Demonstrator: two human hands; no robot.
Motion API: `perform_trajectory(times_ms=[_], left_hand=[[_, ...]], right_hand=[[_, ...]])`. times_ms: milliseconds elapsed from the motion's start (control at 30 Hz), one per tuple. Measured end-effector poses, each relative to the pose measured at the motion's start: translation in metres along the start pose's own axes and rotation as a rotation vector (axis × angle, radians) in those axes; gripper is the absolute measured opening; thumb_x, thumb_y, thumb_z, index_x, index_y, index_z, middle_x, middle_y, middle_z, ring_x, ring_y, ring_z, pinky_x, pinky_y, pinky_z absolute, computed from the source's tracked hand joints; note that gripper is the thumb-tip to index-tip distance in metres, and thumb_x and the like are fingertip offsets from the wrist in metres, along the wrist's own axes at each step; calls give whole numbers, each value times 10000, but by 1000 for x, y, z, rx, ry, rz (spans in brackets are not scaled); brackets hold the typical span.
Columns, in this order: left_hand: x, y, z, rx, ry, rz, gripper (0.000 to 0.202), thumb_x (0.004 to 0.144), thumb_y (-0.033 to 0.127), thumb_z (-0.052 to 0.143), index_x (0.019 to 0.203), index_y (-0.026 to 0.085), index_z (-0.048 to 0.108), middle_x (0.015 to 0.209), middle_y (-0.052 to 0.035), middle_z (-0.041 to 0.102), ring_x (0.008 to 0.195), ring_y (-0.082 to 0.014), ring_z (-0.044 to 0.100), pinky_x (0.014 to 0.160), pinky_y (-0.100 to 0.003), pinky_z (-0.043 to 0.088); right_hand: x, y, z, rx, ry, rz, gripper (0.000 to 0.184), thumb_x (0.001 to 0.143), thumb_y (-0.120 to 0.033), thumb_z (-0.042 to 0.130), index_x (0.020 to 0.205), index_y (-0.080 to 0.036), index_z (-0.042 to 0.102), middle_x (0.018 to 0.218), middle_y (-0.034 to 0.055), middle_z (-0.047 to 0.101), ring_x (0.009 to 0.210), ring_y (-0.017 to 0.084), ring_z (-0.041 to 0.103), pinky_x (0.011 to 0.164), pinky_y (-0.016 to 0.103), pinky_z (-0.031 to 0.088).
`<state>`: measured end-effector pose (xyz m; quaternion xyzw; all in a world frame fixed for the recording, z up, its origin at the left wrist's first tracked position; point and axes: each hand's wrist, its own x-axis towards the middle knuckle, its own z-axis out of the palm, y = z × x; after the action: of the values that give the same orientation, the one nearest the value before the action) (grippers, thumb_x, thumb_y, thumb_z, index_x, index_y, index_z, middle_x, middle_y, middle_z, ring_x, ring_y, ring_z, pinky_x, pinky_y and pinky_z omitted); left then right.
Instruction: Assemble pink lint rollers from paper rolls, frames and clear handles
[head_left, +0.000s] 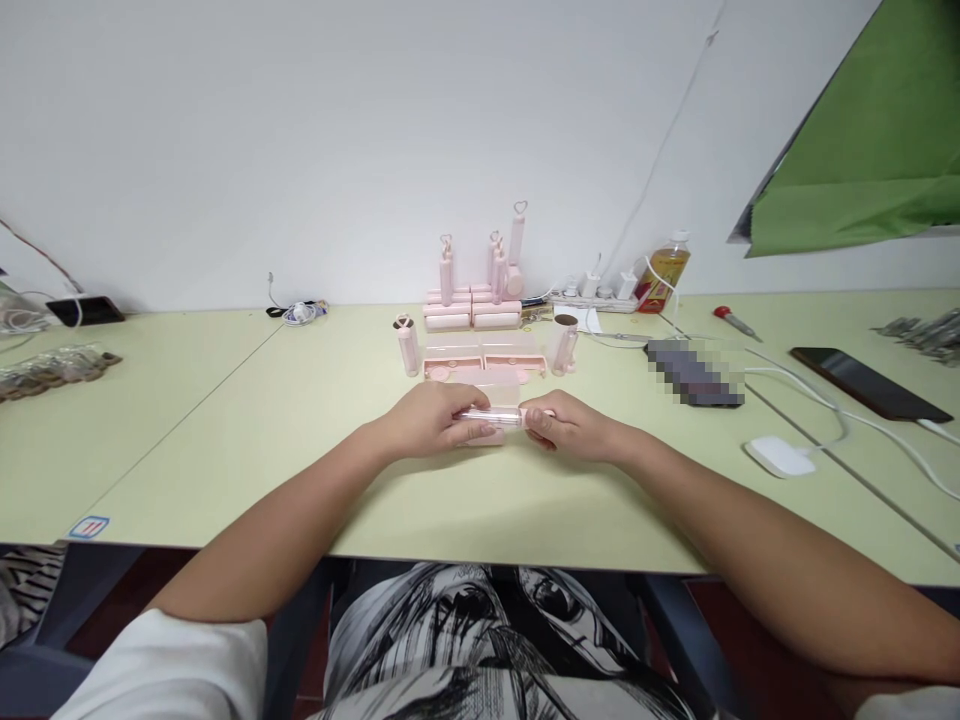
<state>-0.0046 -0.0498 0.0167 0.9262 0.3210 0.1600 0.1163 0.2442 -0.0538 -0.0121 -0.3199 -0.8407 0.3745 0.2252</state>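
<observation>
Between my two hands lies a slim clear tube (504, 416) with a pink end, held level just above the table. The fingers and thumb of my left hand (435, 418) close round its clear left part. My right hand (574, 426) pinches the pink end on the right. Under and behind the tube is a pale pink box (491, 438), partly hidden by the hands. Farther back are open pink trays (454, 364). A pink tube with a loop on top (407, 350) stands to their left, and a tube with a dark open mouth (563, 350) to their right.
Pink cases (448, 318) are stacked by the wall, with several heart-topped pink tubes (517, 240) standing on them. Rightward are a power strip (592, 302), a drink bottle (665, 272), a screwdriver (736, 322), a phone (870, 383), a white charger (780, 456) and loose cables.
</observation>
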Motion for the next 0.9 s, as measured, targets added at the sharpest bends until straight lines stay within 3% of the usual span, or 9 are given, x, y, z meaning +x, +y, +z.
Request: perform_trajectory(times_ms=[100, 233, 567, 900], left_hand=[[0, 8, 1, 198, -74, -38, 481, 934, 599, 361, 1004, 189, 603, 867, -52, 692, 752, -194, 623, 609, -270, 376], [2, 13, 6, 345, -154, -41, 481, 944, 606, 325, 934, 185, 557, 777, -46, 678, 687, -204, 630, 551, -270, 332], [3, 11, 9, 312, -125, -21, 446, 948, 593, 342, 925, 193, 538, 744, -28, 671, 656, -187, 616, 547, -262, 298], [1, 10, 10, 412, -136, 58, 411, 960, 554, 354, 870, 192, 526, 716, -19, 653, 628, -178, 609, 521, -270, 261]], right_hand=[[2, 2, 5, -75, 6, -5, 592, 936, -652, 303, 591, -183, 411, 519, -40, 370, 492, 93, 332, 486, 237, 253], [5, 6, 14, -114, 9, -18, 556, 945, -623, 317, 605, -186, 368, 575, -47, 303, 535, 92, 280, 503, 236, 223], [5, 1, 24, -23, 117, -64, 579, 940, -651, 258, 589, -200, 347, 574, -39, 316, 541, 101, 275, 518, 248, 244], [5, 3, 34, 25, 95, -41, 561, 949, -623, 274, 590, -200, 355, 578, -39, 329, 548, 101, 279, 532, 249, 269]])
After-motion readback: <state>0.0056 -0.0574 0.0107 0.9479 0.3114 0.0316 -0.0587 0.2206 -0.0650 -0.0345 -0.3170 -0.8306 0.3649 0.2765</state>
